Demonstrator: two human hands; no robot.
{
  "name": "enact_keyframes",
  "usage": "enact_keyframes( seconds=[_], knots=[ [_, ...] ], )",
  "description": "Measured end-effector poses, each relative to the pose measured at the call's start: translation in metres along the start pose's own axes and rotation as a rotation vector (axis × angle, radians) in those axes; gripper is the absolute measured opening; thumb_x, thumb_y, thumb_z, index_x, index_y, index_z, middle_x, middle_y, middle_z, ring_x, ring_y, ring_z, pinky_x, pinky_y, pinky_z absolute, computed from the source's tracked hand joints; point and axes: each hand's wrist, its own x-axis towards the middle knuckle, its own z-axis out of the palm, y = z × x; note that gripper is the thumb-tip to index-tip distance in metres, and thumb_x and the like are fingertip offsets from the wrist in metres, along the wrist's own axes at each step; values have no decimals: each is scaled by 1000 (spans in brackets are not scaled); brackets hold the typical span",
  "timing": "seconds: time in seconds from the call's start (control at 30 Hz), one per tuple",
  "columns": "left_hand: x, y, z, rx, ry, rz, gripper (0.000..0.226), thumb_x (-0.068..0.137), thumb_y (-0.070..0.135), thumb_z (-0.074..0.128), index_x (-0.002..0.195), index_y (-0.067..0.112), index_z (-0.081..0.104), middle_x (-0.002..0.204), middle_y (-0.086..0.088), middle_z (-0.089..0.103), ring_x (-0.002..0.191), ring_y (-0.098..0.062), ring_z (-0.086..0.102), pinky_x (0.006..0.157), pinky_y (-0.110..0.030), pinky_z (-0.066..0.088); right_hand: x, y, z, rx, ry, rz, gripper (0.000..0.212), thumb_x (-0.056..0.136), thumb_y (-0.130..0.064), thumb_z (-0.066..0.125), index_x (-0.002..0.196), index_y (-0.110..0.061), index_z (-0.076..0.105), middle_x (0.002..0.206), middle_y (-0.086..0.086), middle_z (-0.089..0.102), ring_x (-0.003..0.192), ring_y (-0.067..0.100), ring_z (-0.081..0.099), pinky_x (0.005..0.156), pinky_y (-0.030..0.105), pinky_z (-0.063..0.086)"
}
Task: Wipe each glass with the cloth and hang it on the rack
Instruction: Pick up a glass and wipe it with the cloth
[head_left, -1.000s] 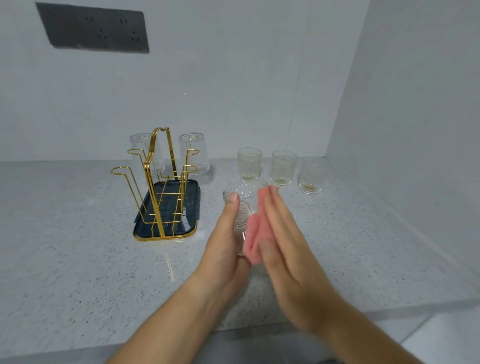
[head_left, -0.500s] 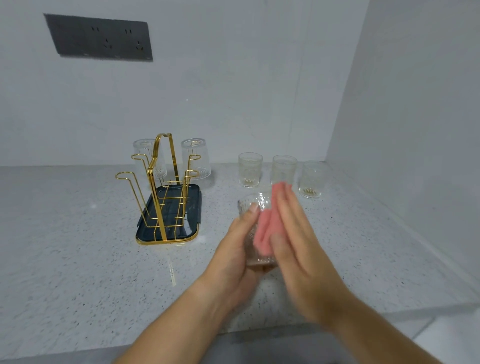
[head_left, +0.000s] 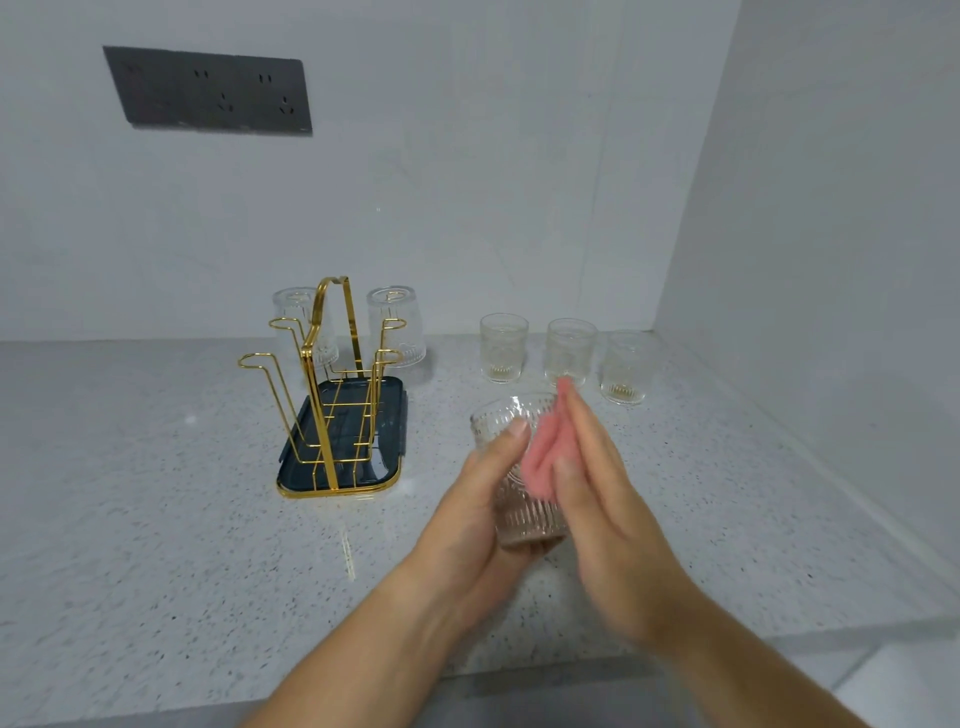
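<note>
My left hand (head_left: 475, 506) grips a ribbed clear glass (head_left: 524, 512) above the counter, thumb along its near side. My right hand (head_left: 602, 499) lies flat with straight fingers and presses a pink cloth (head_left: 540, 452) against the glass's right side. The gold wire rack (head_left: 327, 389) stands on a dark tray (head_left: 389, 467) to the left. Two glasses hang upside down on its far pegs, one on the left (head_left: 296, 325) and one on the right (head_left: 397, 325). Three upright glasses stand in a row at the back right: left (head_left: 503, 347), middle (head_left: 570, 352) and right (head_left: 625, 366).
The speckled counter (head_left: 156, 493) runs to white walls at the back and right. A dark socket panel (head_left: 208, 91) is mounted on the back wall. The counter's front edge (head_left: 779, 629) lies near my forearms.
The glass has turned more upright in my left hand. My right hand with the cloth has slid along its side. The view has tilted slightly.
</note>
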Motion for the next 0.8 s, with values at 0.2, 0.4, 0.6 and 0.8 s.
enact_keyframes(
  seconds=[0.2,0.4,0.6,0.8],
  knots=[
    [-2,5,7,-152,27,4,64,90,53,57,142,15,62,137,-6,70,132,-24,63,120,-47,37,-1,-9,8,43,19,21,56,105,-50,27,159,-47,14,162,-40,15,144,-24,15,127,20,15],
    [-8,10,-6,-207,136,-103,71,87,60,66,133,6,69,129,-14,73,112,-29,74,92,-45,57,-23,4,24,-81,24,-136,54,109,-38,28,160,-39,8,167,-35,1,155,-9,0,126,16,6],
    [-14,0,-9,27,10,-68,41,85,51,68,104,18,84,107,-13,78,86,-27,72,81,-46,58,26,-15,-15,208,119,103,32,108,-43,35,137,-37,47,136,-30,60,125,-8,57,117,38,43],
    [-13,3,-15,81,43,-38,60,78,46,76,124,8,72,109,-20,73,88,-33,68,69,-42,60,34,-15,-35,-41,-35,59,44,109,-38,36,98,-14,71,111,-4,58,106,4,61,100,26,46]
  ],
)
